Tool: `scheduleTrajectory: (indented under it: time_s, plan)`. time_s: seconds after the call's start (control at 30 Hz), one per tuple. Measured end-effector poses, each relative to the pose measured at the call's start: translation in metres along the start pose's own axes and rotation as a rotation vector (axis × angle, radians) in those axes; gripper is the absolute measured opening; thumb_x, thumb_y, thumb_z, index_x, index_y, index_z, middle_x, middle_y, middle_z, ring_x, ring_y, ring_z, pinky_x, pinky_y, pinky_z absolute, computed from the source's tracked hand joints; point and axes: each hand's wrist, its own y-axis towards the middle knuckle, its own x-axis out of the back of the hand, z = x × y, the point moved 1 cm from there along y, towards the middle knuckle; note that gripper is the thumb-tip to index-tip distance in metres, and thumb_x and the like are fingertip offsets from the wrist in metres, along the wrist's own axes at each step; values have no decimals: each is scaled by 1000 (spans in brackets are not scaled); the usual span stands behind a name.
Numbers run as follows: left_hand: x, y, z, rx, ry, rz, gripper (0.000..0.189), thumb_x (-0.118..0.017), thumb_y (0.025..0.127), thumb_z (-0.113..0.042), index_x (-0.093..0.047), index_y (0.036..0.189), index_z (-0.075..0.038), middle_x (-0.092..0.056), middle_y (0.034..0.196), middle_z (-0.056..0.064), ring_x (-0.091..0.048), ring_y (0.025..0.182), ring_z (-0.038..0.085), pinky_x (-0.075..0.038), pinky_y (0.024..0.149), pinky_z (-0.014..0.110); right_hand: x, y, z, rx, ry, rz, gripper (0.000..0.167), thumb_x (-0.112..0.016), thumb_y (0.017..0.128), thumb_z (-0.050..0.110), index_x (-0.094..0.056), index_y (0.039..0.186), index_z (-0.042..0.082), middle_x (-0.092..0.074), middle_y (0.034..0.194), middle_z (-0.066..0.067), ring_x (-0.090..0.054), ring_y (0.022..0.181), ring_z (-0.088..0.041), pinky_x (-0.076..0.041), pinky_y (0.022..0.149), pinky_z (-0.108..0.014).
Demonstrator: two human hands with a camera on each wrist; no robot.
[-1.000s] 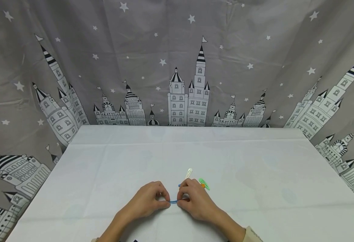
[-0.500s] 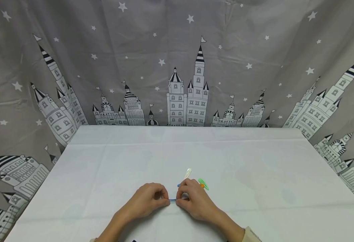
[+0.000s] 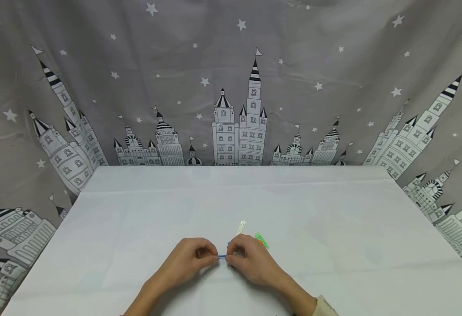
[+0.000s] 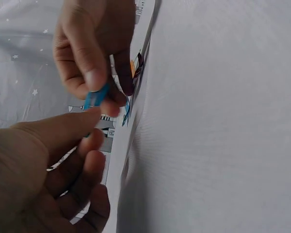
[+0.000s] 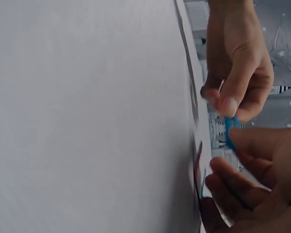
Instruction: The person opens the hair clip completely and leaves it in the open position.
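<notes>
L hand (image 3: 187, 260) & R hand (image 3: 252, 262), each pinching the blue clip (image 3: 222, 257) betw. thumb & fingertips, at opp. ends. Castle-print curtain (image 3: 310, 39) well behind clip; white table (image 3: 333, 219) below it. Beyond clip, to R: green clip (image 3: 261, 240), white clip (image 3: 241, 227), orange bit (image 3: 260, 242). Cf. 1 s earlier: blue clip slightly farther fwd; orange bit more hidden by R hand.

There's a pale beige fabric sleeve (image 3: 324, 307) ending on the right forearm (image 3: 297, 295), and the left hand (image 3: 191, 260) and right hand (image 3: 249, 262) are both bare!
</notes>
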Motion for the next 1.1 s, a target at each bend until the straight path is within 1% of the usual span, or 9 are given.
scheduleTrajectory:
  time_s: [0.07, 0.17, 0.27, 0.4, 0.5, 0.6, 0.7, 0.9, 1.1]
  plan:
    - [1, -1, -1, -1, -8, -23, 5, -76, 88, -23, -73, 86, -20, -61, 74, -13, -54, 65, 6, -47, 60, 25, 2, 1, 4, -21, 61, 12, 8, -69, 91, 6, -66, 87, 13, -64, 98, 2, -64, 86, -12, -50, 83, -29]
    - [3, -1, -3, -6, -19, -56, 4, -76, 88, -24, -73, 86, -21, -62, 75, -13, -55, 65, 7, -48, 60, 26, 6, 3, 11, -53, 154, 30, 4, -67, 92, 3, -65, 92, 7, -64, 98, -4, -67, 73, -14, -54, 71, -26]
    - [5, -1, -6, -7, -37, -88, 4, -77, 87, -25, -73, 87, -23, -63, 76, -13, -56, 67, 9, -48, 62, 27, 9, 5, 15, -68, 187, 35, 3, -67, 92, 4, -65, 92, 7, -65, 93, -6, -67, 78, -17, -56, 68, -27]
    - [11, 0, -9, -39, -39, -129, 5, -77, 87, -26, -73, 87, -22, -64, 78, -14, -57, 69, 9, -49, 66, 27, 12, 10, 21, -39, 122, 21, 4, -68, 93, 9, -67, 89, 10, -67, 86, 0, -64, 83, -15, -54, 73, -28]
    - [18, 0, -11, -84, -4, -176, 4, -78, 86, -23, -74, 86, -23, -65, 79, -17, -58, 70, 8, -49, 68, 27, 14, 16, 27, -9, 57, 14, 3, -68, 93, 12, -68, 91, 10, -67, 85, 7, -64, 82, -11, -51, 75, -28]
    - [25, -1, -11, -113, 29, -222, 9, -79, 84, -18, -73, 86, -25, -64, 78, -19, -58, 71, 7, -50, 68, 27, 15, 22, 32, 14, 28, 17, 6, -69, 93, 14, -68, 93, 8, -66, 85, 10, -62, 80, -8, -50, 75, -28]
    - [29, -2, -12, -122, 35, -241, 14, -80, 83, -14, -73, 85, -26, -64, 78, -19, -58, 70, 7, -50, 68, 27, 15, 25, 36, 26, 36, 19, 6, -69, 92, 13, -68, 93, 8, -66, 85, 9, -62, 79, -7, -50, 73, -28]
    - [32, -2, -15, -114, 6, -257, 13, -80, 84, -15, -73, 85, -27, -65, 79, -18, -58, 71, 8, -50, 68, 28, 14, 25, 38, 19, 77, -6, 4, -69, 92, 12, -69, 92, 8, -66, 86, 8, -64, 80, -9, -51, 75, -30]
    - [32, -3, -17, -161, -5, -270, 13, -80, 83, -14, -74, 86, -25, -66, 81, -18, -59, 72, 8, -50, 69, 28, 11, 23, 34, 4, 98, -16, 5, -69, 91, 13, -69, 90, 8, -67, 84, 9, -64, 81, -10, -50, 77, -31]
